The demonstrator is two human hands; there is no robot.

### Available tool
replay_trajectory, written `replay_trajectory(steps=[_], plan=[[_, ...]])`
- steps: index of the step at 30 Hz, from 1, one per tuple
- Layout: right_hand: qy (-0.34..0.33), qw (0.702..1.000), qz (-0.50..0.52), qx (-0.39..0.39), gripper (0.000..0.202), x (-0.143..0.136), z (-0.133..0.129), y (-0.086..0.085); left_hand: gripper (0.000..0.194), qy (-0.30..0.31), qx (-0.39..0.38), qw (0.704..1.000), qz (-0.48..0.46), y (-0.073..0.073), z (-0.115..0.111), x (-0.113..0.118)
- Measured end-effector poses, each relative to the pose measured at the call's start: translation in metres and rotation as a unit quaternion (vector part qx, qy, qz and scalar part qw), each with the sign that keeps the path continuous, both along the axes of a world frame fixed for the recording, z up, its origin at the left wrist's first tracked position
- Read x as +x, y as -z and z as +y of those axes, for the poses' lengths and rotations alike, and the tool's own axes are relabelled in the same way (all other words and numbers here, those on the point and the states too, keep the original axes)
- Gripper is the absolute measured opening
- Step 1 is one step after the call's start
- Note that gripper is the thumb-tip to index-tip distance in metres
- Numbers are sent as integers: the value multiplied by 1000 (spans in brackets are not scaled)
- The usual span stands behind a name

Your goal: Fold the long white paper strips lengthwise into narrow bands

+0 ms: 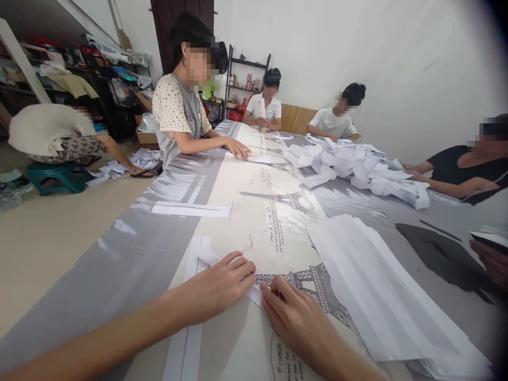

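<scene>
The piece being handled looks partway worked: a narrow white paper band [254, 295] slants under the left hand [228, 280], away from a long white paper strip [191, 323] with a dark lengthwise line. Whether they are one piece is hidden. The left hand's fingers bend down over the band; the right hand [296, 312], half curled, meets its near end. I cannot tell if either grips it.

Farther along the table [119, 264], a flat white layered strip [190, 210] seems finished, as does a big heap of crisp, creased white paper [353, 161]. The smooth stack of broad white sheets [365, 280] appears unworked. The sleek grey-and-cream covering [226, 233] shows fine-lined black tower prints.
</scene>
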State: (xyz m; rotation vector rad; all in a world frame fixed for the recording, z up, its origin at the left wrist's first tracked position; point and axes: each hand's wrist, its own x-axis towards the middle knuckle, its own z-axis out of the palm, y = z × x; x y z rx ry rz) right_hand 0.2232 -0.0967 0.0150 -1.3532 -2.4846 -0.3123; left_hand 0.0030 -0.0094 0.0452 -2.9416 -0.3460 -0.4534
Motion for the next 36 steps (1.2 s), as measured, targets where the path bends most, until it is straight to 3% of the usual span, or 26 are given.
replay_trajectory(steps=[5,11,14,20,24,30,36], plan=[[-1,993,103,-64,29,1,1,-8,21,4,-31,999,29,-6,-2,-2],[23,968,187,-167,17,1,2,-9,19,-10,-105,994,18,-6,-2,-3],[-12,974,162,-156,25,1,1,-13,19,-2,-116,993,2,-6,-2,-3],[-84,995,25,-38,33,6,-3,-25,24,62,-59,996,-29,-12,-3,-1],[-110,992,4,-56,32,12,-2,-31,25,78,-33,996,-42,-16,-3,-1],[-132,986,17,-100,38,19,3,-34,28,81,-126,989,6,-17,7,-8],[-122,979,77,-142,42,24,9,-34,32,82,-142,986,8,-30,16,-15]])
